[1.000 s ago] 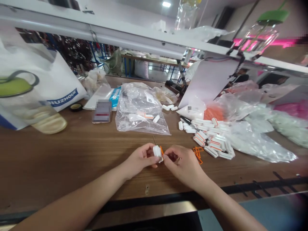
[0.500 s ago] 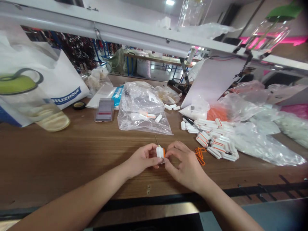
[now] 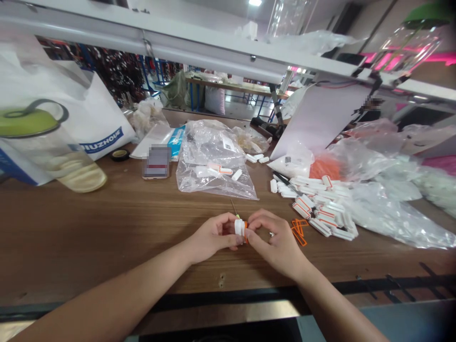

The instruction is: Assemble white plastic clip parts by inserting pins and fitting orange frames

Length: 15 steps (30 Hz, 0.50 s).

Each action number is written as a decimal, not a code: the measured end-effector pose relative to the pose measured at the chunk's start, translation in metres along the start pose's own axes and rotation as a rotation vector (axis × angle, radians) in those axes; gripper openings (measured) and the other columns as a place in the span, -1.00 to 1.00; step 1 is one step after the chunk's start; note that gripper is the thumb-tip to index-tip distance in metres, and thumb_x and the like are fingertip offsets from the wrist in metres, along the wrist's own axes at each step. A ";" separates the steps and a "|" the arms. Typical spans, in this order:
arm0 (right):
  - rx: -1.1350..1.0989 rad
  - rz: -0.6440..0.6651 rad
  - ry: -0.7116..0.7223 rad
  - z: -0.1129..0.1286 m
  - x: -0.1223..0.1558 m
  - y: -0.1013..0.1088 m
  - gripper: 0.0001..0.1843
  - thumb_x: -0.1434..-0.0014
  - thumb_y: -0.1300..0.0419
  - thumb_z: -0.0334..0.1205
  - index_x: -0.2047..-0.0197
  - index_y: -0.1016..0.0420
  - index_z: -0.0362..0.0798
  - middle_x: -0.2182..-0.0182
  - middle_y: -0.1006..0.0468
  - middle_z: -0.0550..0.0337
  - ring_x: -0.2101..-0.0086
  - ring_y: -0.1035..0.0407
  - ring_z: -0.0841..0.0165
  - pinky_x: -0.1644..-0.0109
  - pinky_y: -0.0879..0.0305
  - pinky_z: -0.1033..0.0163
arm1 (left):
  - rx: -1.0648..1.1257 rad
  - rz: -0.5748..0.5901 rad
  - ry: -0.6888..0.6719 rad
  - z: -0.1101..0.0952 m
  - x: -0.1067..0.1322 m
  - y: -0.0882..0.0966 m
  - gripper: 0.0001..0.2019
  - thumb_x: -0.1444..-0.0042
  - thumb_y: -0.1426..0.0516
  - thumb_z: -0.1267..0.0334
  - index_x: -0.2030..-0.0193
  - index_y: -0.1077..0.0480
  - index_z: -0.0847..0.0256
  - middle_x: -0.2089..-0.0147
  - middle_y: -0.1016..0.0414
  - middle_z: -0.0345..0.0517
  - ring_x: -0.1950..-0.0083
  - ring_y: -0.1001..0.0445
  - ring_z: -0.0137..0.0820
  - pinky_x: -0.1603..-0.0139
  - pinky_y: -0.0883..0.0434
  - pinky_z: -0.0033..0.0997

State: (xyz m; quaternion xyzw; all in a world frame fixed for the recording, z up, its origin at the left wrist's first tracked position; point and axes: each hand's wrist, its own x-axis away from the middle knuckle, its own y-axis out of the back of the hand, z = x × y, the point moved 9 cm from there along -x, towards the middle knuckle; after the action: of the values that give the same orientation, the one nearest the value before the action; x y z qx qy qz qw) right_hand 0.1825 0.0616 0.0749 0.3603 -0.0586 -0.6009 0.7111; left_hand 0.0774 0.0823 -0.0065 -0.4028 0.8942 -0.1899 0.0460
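Observation:
My left hand [image 3: 213,236] pinches a small white plastic piece [image 3: 239,227] above the wooden table [image 3: 107,223]. My right hand [image 3: 276,242] closes its fingertips on an orange ring [image 3: 245,231] pressed against that piece. Both hands meet near the table's front edge. Just right of my right hand lie loose orange rings [image 3: 298,229]. Beyond them sits a heap of white pieces [image 3: 320,204], some with orange rings on them.
A clear plastic bag [image 3: 213,161] with a few white pieces lies at the middle back. A phone [image 3: 156,162], a roll of tape [image 3: 119,154], a green-lidded jug [image 3: 46,142] and a white bag [image 3: 89,118] stand at the left. Crumpled plastic bags [image 3: 384,190] cover the right side.
My hands have stayed together on the white piece. The orange ring has gone from sticking out at the piece's side to lying against it under my right fingertips.

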 end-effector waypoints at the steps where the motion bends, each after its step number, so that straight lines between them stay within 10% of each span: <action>1: -0.017 -0.003 -0.018 -0.002 0.000 0.000 -0.84 -0.18 -0.23 -0.31 0.45 -0.45 -0.05 0.37 -0.49 0.19 0.35 -0.39 0.39 0.22 -0.29 0.24 | -0.003 0.002 -0.001 0.000 0.000 0.000 -0.69 0.01 -0.36 0.23 0.18 -0.39 0.26 0.29 -0.43 -0.20 0.25 -0.39 -0.46 0.24 -0.40 -0.41; 15: -0.190 -0.039 -0.188 -0.015 0.002 -0.002 -0.91 -0.11 -0.28 -0.22 0.34 -0.48 -0.04 0.44 -0.53 0.22 0.44 -0.41 0.40 0.32 -0.39 0.29 | -0.028 -0.002 -0.029 -0.003 0.001 -0.002 -0.72 -0.01 -0.34 0.24 0.19 -0.39 0.25 0.30 -0.44 -0.20 0.28 -0.39 -0.47 0.23 -0.36 -0.39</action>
State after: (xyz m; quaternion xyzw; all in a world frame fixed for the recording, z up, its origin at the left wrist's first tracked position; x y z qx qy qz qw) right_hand 0.1891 0.0664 0.0614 0.2346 -0.0610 -0.6485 0.7215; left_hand 0.0777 0.0810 -0.0032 -0.4070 0.8956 -0.1715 0.0532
